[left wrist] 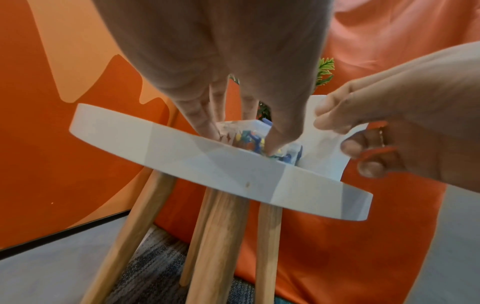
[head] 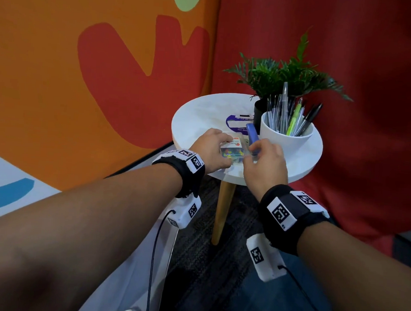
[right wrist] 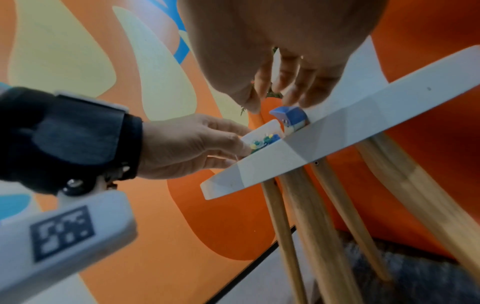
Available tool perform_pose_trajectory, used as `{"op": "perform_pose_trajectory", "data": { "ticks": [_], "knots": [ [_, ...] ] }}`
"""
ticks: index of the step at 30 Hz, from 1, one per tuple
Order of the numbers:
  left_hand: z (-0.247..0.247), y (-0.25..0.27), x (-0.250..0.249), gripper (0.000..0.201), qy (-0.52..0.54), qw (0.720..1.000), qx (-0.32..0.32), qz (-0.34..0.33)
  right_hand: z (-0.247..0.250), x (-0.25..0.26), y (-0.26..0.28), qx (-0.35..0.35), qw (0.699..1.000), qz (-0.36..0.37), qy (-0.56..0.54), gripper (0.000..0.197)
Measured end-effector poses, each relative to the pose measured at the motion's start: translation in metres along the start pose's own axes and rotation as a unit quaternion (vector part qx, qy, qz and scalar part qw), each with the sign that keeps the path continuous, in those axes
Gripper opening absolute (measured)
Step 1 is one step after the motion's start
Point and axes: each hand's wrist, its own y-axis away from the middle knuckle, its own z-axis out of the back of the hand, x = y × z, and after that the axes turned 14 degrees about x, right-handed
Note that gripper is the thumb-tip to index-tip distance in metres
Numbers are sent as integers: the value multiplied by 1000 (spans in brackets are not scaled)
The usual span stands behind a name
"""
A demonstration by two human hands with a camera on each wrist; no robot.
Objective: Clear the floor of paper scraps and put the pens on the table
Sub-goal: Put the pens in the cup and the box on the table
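On the table (head: 197,121): one clear box (head: 232,152) of coloured pins, one blue stapler (head: 252,134), one white cup (head: 286,141), one potted plant (head: 284,76), one purple-and-white card (head: 237,123); the top was round and white, on wooden legs
Left hand (head: 212,151): fingers curled round the box, thumb on its near side, fingertips on its far side; the box sat on the tabletop near the front edge
Right hand (head: 265,163): fingers bent, tips at the right end of the box, just beside the stapler; whether it gripped anything, I could not tell
Pens (head: 288,114): a bunch standing upright in the cup, too many and too crowded to count; one yellow-green, two black, the others clear-barrelled
Cup: at the right of the table, just beside the stapler, in front of the plant
Wrists: one black band with white tags on each, two in all
Floor (head: 198,251): dark carpet under the table
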Motion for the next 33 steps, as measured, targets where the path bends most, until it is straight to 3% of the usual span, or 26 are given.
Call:
{"op": "perform_pose_trajectory", "data": {
  "ticks": [2,5,8,12,21,25,27,30,33],
  "knots": [
    [-4,0,0,69,42,999,1,1,7,-1,0,-14,999,17,34,21],
    [-15,1,1,69,96,995,-7,1,15,-5,-6,60,992,2,113,35],
    [-26,4,4,59,112,993,-26,4,15,-9,-15,110,967,-17,231,46],
    [-28,7,4,45,114,993,-29,-7,12,-12,-22,103,925,13,366,66],
    [-27,5,2,43,118,993,-17,-2,6,-8,-14,111,936,10,334,56],
    [-28,4,2,44,111,994,-19,-1,3,-3,-6,113,938,20,326,41],
    [-28,4,3,44,112,993,-19,0,1,-1,-3,100,938,33,329,43],
    [-28,3,4,45,111,994,-21,-2,3,3,-10,64,942,47,325,61],
    [-29,2,5,44,108,994,-25,-5,10,12,-25,74,937,19,340,64]
  ]
}}
